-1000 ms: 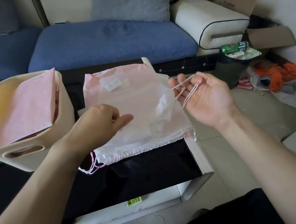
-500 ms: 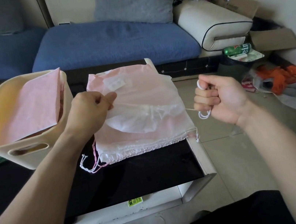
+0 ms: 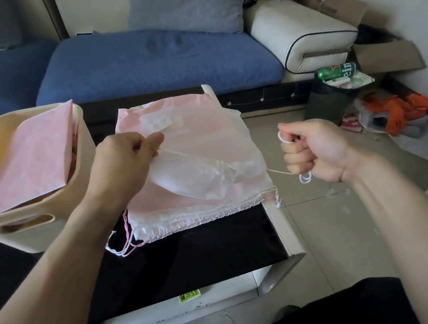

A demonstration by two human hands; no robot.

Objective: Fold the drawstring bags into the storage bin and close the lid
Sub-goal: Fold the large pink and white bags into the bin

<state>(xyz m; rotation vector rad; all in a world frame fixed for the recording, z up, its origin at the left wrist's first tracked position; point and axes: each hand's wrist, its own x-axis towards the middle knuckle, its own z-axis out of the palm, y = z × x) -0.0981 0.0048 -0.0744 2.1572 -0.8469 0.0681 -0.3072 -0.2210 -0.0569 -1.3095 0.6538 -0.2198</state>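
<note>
White drawstring bag (image 3: 198, 176) lies on the pink bags (image 3: 188, 126); left hand (image 3: 124, 166) pinches its far-left edge, right hand's (image 3: 317, 152) grip closes round its cord (image 3: 278, 171).

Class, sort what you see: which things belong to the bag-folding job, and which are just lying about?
Job: white drawstring bag, pink bags, storage bin, left hand, right hand.
Lying about: green can, cardboard box, grey cushion.

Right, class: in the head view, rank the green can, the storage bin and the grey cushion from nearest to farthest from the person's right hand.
From the right hand:
1. Green can, beyond it, on the bin by the sofa.
2. Grey cushion, up at the sofa back.
3. Storage bin, far left on the table.
</note>
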